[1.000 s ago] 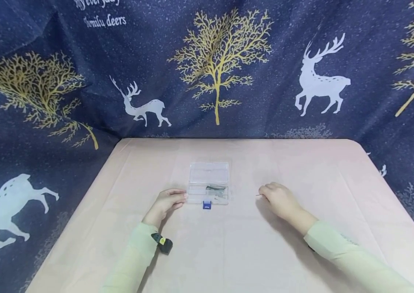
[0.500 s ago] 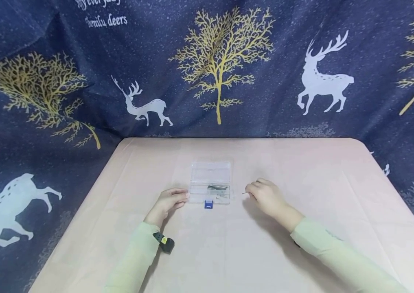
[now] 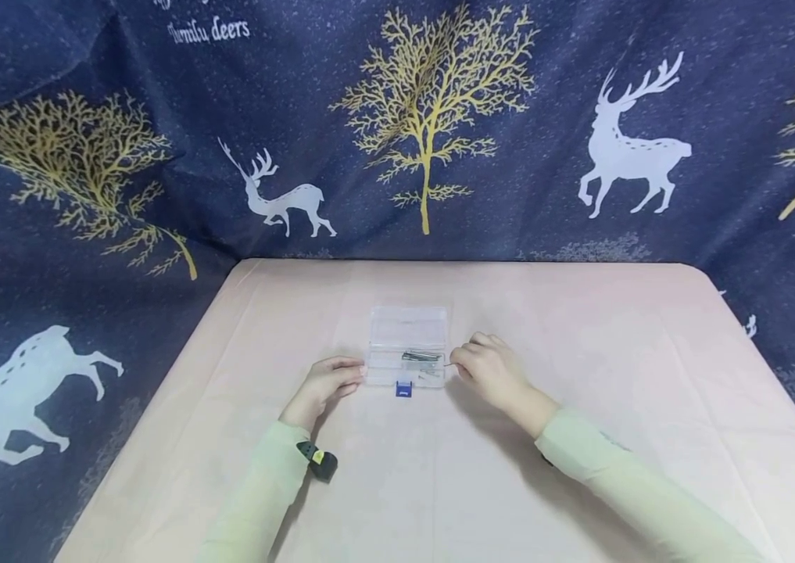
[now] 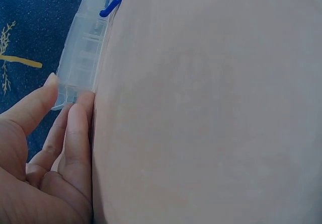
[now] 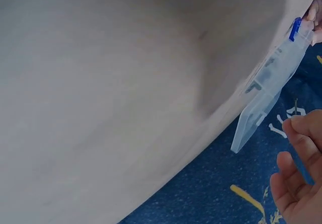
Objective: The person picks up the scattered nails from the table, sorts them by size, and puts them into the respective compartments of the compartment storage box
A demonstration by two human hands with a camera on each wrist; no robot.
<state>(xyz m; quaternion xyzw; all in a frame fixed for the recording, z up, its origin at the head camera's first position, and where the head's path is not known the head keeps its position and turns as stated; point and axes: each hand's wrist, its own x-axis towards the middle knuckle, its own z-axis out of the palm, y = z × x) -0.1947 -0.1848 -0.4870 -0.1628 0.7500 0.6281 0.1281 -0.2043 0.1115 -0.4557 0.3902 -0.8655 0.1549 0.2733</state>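
Observation:
A clear plastic compartment box [image 3: 384, 377] with a blue latch [image 3: 404, 389] lies with its lid [image 3: 407, 326] raised at the back. My left hand [image 3: 330, 385] holds the box's left end, thumb on one side and fingers on the other in the left wrist view. Thumb and forefinger of my right hand [image 3: 492, 374] pinch a thin metal nail [image 5: 296, 105], close by the box's right edge. Several long dark metal pins [image 3: 421, 356] lie in the back right compartment. Small pale metal pieces [image 3: 428, 374] lie in the front right one.
The box stands on a table with a pale pink cloth [image 3: 397, 477]. Behind it hangs a dark blue curtain [image 3: 510, 195] printed with deer and trees. A black device [image 3: 323, 465] is strapped to the left wrist.
My right hand has moved left with the nail, from well apart from the box up to its right edge. The left hand stays at the left end. The head view has shifted slightly.

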